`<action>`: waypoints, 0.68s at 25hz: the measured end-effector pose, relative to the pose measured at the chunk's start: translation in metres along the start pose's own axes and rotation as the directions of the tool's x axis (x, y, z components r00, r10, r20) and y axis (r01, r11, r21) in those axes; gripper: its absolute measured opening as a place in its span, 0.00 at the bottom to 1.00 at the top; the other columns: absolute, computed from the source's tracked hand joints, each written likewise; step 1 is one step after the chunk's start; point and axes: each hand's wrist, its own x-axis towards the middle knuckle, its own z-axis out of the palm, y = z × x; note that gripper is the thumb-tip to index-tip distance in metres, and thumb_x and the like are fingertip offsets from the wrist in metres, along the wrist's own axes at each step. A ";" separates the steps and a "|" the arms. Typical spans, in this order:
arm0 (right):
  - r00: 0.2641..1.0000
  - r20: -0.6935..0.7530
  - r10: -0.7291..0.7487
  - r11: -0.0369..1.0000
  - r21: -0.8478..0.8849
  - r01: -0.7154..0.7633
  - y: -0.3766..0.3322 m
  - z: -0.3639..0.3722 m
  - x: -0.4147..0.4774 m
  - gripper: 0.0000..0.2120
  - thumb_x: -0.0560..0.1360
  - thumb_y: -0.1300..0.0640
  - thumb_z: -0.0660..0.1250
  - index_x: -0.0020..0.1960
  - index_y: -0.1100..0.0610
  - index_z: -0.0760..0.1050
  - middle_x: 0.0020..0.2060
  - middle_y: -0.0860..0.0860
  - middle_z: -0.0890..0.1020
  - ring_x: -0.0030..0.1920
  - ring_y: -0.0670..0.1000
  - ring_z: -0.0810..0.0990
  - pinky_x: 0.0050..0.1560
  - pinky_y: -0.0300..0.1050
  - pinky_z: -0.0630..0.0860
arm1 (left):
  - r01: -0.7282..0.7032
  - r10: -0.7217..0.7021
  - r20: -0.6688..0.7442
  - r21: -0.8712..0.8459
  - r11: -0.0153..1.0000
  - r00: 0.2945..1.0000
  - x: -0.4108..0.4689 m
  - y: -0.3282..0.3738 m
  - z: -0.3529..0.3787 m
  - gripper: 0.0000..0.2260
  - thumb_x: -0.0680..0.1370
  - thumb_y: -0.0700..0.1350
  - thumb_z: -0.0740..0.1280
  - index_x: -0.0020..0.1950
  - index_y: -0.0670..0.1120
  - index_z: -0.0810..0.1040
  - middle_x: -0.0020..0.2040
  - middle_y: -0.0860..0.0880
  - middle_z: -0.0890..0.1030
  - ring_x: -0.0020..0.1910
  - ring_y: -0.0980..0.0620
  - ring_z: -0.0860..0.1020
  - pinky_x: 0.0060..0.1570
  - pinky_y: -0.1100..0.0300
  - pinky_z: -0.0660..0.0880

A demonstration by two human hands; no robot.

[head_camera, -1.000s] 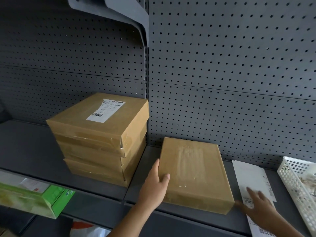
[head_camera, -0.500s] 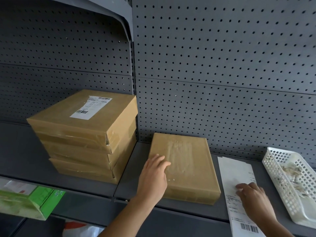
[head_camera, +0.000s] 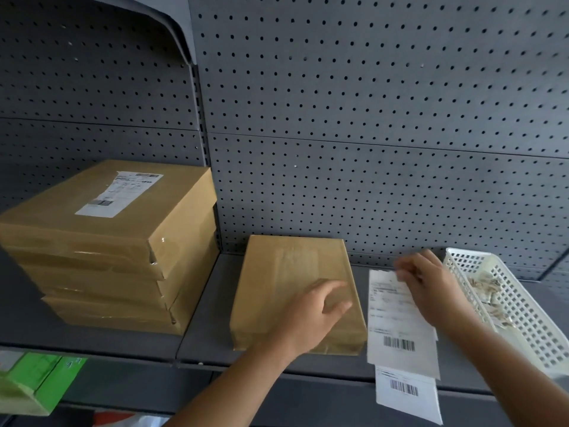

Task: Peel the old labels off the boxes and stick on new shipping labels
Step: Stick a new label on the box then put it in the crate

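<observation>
A flat brown box (head_camera: 286, 272) with no label on its top lies on the grey shelf (head_camera: 203, 303). My left hand (head_camera: 314, 315) rests on its near right part with relaxed fingers. To the right lie two white shipping label sheets with barcodes, the upper sheet (head_camera: 397, 328) overlapping the lower sheet (head_camera: 406, 396), which hangs over the shelf edge. My right hand (head_camera: 431, 291), blurred, pinches the far edge of the upper sheet. At the left stands a stack of several brown boxes (head_camera: 101, 257), the top one bearing a white label (head_camera: 120, 192).
A white plastic basket (head_camera: 523, 322) with crumpled paper scraps stands at the right end of the shelf. A perforated grey back panel (head_camera: 369, 118) rises behind. A green carton (head_camera: 37, 383) sits below the shelf at the lower left.
My right hand slid from the near part of the label sheet up to its far edge. My left hand moved rightward across the flat box. The view shifted right.
</observation>
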 end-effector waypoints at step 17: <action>0.995 0.030 -0.096 0.995 0.043 0.095 -0.012 -0.013 0.015 0.11 0.76 0.57 0.71 0.58 0.51 0.81 0.53 0.45 0.76 0.50 0.42 0.76 0.49 0.22 0.67 | 0.201 -0.262 0.035 -0.740 0.642 0.964 0.055 0.040 0.023 0.06 0.80 0.43 0.69 0.56 0.45 0.79 0.49 0.48 0.86 0.47 0.52 0.85 0.45 0.60 0.79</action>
